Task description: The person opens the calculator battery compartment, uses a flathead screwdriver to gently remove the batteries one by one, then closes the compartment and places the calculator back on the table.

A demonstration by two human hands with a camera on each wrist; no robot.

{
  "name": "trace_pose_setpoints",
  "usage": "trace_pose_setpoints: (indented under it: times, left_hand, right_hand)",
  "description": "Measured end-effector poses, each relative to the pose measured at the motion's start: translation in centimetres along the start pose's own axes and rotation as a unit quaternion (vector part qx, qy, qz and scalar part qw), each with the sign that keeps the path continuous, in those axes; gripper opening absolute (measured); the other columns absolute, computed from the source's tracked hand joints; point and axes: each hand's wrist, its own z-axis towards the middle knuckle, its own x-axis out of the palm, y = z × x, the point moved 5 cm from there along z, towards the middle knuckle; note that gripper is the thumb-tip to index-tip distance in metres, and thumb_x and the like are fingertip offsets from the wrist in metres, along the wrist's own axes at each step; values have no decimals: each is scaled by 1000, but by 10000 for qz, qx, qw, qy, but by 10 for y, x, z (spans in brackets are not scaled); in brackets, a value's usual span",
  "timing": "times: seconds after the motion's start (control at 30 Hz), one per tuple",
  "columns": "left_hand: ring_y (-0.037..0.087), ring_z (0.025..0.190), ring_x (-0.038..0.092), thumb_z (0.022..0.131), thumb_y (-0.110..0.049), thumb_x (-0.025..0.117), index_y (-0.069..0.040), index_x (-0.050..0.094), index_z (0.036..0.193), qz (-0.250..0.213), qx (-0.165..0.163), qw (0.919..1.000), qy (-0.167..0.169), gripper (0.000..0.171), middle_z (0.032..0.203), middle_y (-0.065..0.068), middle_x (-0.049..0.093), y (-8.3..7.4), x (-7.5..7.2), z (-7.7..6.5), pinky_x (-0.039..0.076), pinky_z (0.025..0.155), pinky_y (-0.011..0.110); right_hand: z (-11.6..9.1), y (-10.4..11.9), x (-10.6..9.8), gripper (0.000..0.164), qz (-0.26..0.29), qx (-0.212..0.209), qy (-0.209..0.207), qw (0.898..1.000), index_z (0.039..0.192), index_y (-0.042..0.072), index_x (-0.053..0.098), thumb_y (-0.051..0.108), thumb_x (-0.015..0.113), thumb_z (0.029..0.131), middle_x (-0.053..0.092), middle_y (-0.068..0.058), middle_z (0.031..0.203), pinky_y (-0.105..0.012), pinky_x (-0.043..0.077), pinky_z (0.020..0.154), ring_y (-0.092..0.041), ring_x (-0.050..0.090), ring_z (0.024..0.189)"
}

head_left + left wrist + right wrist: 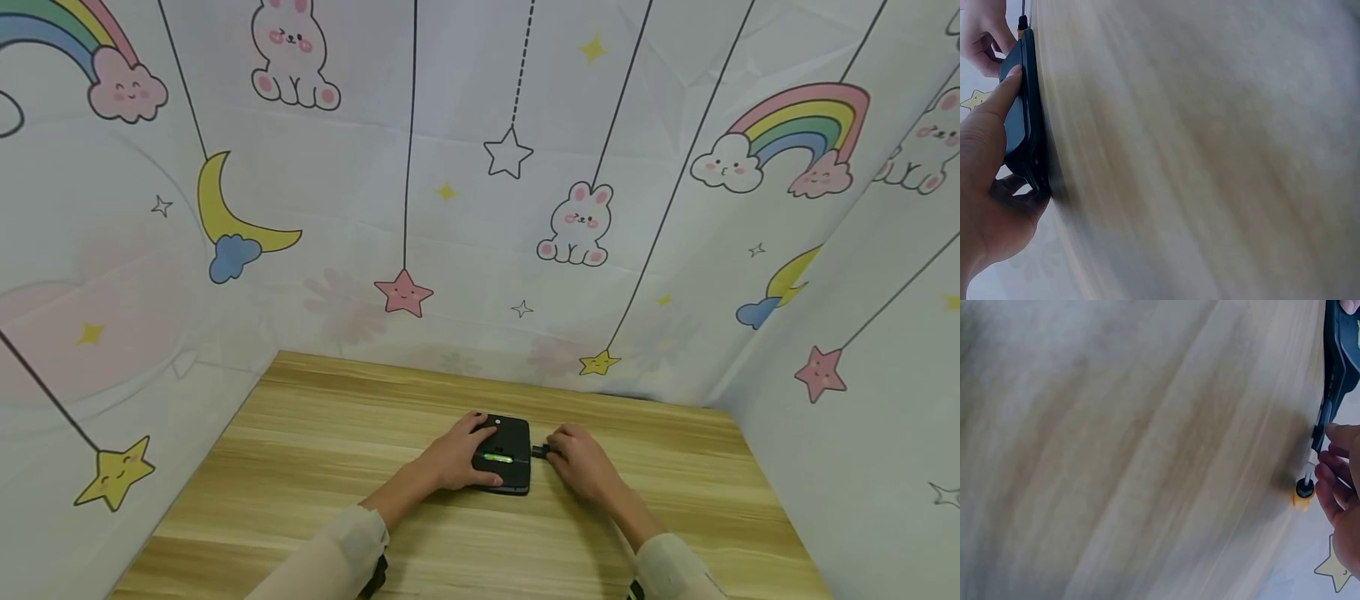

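Note:
A flat black device (pixel 514 477) lies on the wooden tabletop, a green battery (pixel 498 457) showing in a slot on its upper face. My left hand (pixel 453 455) spans the device's left part and grips it, thumb near the front edge and fingers toward the back. At the device's right edge, my right hand (pixel 582 460) pinches a small black piece (pixel 538 452). In the right wrist view an orange and black item (pixel 1302 495) with a thin pale shaft sits beside the right fingers; whether they hold it I cannot tell.
The wooden table (pixel 337 417) runs back to a white cloth (pixel 480 225) printed with rabbits, stars and rainbows, which also hangs at the left and right. Pale sleeves (pixel 330 554) cover both forearms.

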Motion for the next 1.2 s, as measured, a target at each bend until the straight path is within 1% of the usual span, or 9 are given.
trace_pose_setpoints:
  times: [0.23, 0.4, 0.5, 0.67, 0.9, 1.0, 1.2]
  left_hand:
    - [33, 161, 19, 92, -64, 75, -14, 43, 164, -16, -4, 10000, 5, 93, 174, 11, 26, 1, 1, 0, 39, 119, 54]
    - [33, 161, 19, 92, -64, 76, -14, 44, 163, -28, -9, 10000, -10, 93, 174, 11, 26, 1, 1, 0, 39, 119, 54]
    - [33, 161, 20, 92, -64, 76, -14, 44, 163, -16, 15, 10000, -21, 93, 173, 11, 26, 1, 1, 0, 39, 119, 54]
    - [34, 161, 20, 92, -63, 76, -13, 45, 163, 7, 77, 10000, -38, 92, 173, 12, 27, 0, 1, 0, 40, 118, 54]
    - [34, 161, 20, 92, -63, 76, -13, 44, 163, 62, 38, 10000, -13, 92, 173, 11, 27, 1, 1, -1, 39, 119, 53]
    - [34, 161, 20, 92, -63, 75, -13, 44, 163, 53, 41, 10000, -11, 93, 173, 11, 27, 0, 1, -1, 39, 119, 53]
    - [33, 161, 20, 92, -64, 75, -14, 44, 163, 81, 49, 10000, -21, 93, 173, 11, 26, 2, 2, 0, 39, 120, 52]
  right_hand:
    - [-1, -5, -5, 22, 124, 405, -98, 9991, 116, 1, 78, 13, 80, 97, 69, -8, 112, -49, 56, 93, -29, 65, 107]
    - [-4, -9, -8, 25, 132, 445, -266, 9986, 115, 0, 77, 15, 81, 96, 68, -8, 111, -49, 57, 90, -28, 66, 105]
    - [-5, -12, -9, 27, 135, 453, -357, 9982, 115, -1, 77, 15, 84, 94, 68, -8, 110, -49, 57, 88, -28, 66, 102]
    - [-7, -19, -11, 32, 166, 620, -304, 9975, 117, -1, 76, 14, 86, 92, 67, -9, 111, -49, 57, 88, -28, 66, 101]
    - [-8, -26, -13, 43, 291, 994, -175, 9945, 125, -1, 74, 25, 86, 93, 67, -10, 117, -51, 56, 91, -29, 65, 105]
    - [-9, -29, -13, 45, 277, 1079, -156, 9937, 126, 0, 73, 27, 86, 93, 66, -11, 118, -52, 56, 91, -29, 66, 104]
    - [-11, -34, -14, 46, 311, 1131, -223, 9928, 128, -1, 72, 25, 86, 93, 65, -12, 119, -52, 57, 91, -31, 66, 105]
